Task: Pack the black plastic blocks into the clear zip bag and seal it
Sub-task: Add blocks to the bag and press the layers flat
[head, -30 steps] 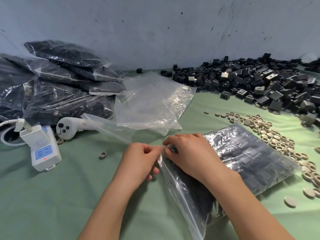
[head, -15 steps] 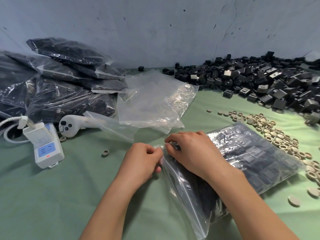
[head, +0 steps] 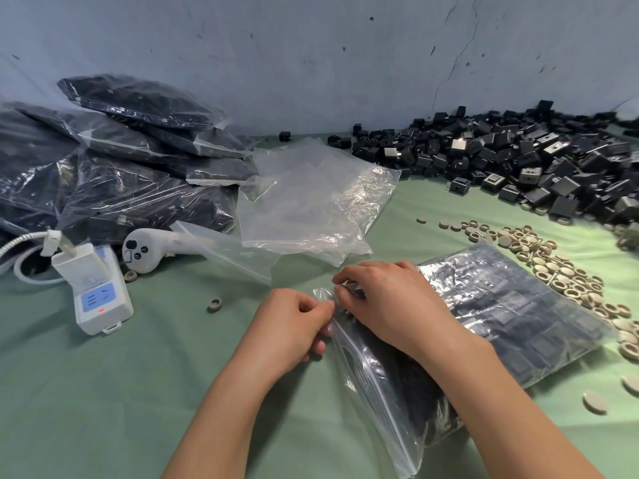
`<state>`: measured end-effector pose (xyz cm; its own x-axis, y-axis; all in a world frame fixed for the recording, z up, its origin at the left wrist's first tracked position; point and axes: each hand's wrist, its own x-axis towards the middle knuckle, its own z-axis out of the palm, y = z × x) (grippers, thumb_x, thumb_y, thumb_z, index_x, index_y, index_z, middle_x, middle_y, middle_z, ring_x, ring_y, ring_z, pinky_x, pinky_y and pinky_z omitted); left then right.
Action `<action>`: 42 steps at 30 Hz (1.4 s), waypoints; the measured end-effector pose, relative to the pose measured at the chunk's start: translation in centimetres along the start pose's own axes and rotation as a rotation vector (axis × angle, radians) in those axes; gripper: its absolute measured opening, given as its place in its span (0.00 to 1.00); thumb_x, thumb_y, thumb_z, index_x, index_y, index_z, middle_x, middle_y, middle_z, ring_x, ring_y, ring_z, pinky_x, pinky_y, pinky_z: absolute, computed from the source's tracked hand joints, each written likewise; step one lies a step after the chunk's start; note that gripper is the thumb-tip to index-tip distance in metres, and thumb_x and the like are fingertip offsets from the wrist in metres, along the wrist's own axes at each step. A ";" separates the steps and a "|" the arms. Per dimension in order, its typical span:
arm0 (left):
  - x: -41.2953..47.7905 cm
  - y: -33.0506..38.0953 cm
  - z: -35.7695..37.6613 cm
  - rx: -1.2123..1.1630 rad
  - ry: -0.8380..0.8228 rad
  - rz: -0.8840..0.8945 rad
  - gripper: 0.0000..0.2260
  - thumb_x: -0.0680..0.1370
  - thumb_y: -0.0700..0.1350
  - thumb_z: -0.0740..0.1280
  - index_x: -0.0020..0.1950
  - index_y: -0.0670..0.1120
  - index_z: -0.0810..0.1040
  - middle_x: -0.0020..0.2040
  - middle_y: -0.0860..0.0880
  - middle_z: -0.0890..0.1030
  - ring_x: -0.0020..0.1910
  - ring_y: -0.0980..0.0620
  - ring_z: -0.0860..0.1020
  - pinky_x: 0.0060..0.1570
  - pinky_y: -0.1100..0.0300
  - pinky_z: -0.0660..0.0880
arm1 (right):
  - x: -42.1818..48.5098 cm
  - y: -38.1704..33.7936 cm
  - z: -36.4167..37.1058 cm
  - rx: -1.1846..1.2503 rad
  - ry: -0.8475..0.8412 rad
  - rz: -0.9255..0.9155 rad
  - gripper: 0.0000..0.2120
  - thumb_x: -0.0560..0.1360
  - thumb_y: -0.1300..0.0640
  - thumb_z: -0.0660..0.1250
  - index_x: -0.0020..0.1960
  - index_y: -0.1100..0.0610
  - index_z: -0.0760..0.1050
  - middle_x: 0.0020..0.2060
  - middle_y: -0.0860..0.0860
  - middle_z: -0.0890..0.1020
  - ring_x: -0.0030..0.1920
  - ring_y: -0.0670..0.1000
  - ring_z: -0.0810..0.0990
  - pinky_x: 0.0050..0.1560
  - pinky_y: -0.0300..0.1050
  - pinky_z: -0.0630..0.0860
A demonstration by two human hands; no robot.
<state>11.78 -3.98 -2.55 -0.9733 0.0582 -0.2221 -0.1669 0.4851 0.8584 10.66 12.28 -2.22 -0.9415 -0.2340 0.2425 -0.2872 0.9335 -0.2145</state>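
The worktop (head: 103,392) carries the loose black plastic blocks (head: 518,160) heaped at two o'clock and the filled clear zip bag (head: 518,323) lying flat, its zip strip (head: 373,392) running from eleven o'clock to five o'clock along its left edge. Both hands meet at the strip's far end: the left hand (head: 290,326) pinches the corner and the right hand (head: 387,302), lying across the bag, pinches the strip beside it (how much is closed I cannot tell), so the rest lies toward five o'clock.
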 end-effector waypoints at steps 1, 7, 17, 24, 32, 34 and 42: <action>0.0 0.0 0.0 0.000 -0.001 0.003 0.16 0.80 0.48 0.67 0.34 0.44 0.80 0.32 0.46 0.83 0.26 0.52 0.78 0.22 0.67 0.68 | 0.0 0.0 0.0 0.000 0.003 -0.001 0.15 0.81 0.42 0.56 0.61 0.43 0.77 0.56 0.42 0.83 0.56 0.46 0.80 0.56 0.45 0.63; -0.1 0.1 -0.1 -0.003 0.000 0.012 0.16 0.79 0.48 0.67 0.31 0.46 0.79 0.33 0.43 0.84 0.30 0.49 0.81 0.25 0.65 0.68 | 0.1 0.1 0.1 -0.001 -0.001 0.003 0.15 0.81 0.42 0.56 0.61 0.43 0.77 0.55 0.42 0.83 0.56 0.46 0.80 0.56 0.45 0.63; -0.9 0.1 -0.2 0.055 -0.035 0.023 0.16 0.79 0.50 0.67 0.33 0.44 0.79 0.32 0.48 0.83 0.25 0.53 0.79 0.22 0.65 0.68 | 0.1 0.1 0.1 0.001 0.003 0.003 0.15 0.80 0.43 0.56 0.61 0.43 0.77 0.55 0.42 0.83 0.55 0.46 0.80 0.56 0.45 0.64; -0.9 0.4 -0.1 0.098 -0.048 0.038 0.18 0.79 0.48 0.65 0.29 0.46 0.77 0.25 0.47 0.80 0.22 0.55 0.74 0.22 0.67 0.67 | 0.1 0.0 0.1 0.002 -0.006 0.008 0.15 0.80 0.42 0.56 0.61 0.43 0.77 0.55 0.42 0.83 0.55 0.46 0.80 0.56 0.45 0.64; -1.5 0.1 -0.3 0.090 -0.086 0.051 0.18 0.78 0.52 0.67 0.31 0.46 0.79 0.33 0.42 0.83 0.25 0.52 0.76 0.22 0.65 0.68 | 0.2 -0.1 -0.1 0.002 -0.032 0.019 0.15 0.80 0.43 0.57 0.60 0.43 0.78 0.55 0.42 0.83 0.55 0.46 0.80 0.58 0.47 0.66; -1.3 -0.2 -0.3 0.073 -0.091 0.048 0.18 0.78 0.52 0.67 0.30 0.48 0.79 0.33 0.42 0.83 0.27 0.51 0.77 0.24 0.64 0.69 | 0.2 -0.1 -0.1 -0.006 -0.031 0.025 0.14 0.80 0.43 0.56 0.59 0.43 0.78 0.54 0.42 0.83 0.54 0.46 0.80 0.57 0.47 0.66; 0.6 0.2 0.5 0.042 0.048 0.128 0.15 0.79 0.49 0.65 0.34 0.46 0.79 0.26 0.47 0.80 0.27 0.50 0.77 0.26 0.60 0.70 | 0.6 -0.3 -0.6 0.006 0.002 0.078 0.15 0.82 0.45 0.54 0.63 0.43 0.76 0.57 0.43 0.82 0.57 0.49 0.79 0.59 0.48 0.65</action>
<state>11.25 -3.40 -2.70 -0.9928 0.0807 -0.0887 -0.0350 0.5126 0.8579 10.29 12.04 -1.50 -0.9607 -0.1598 0.2268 -0.2139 0.9473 -0.2386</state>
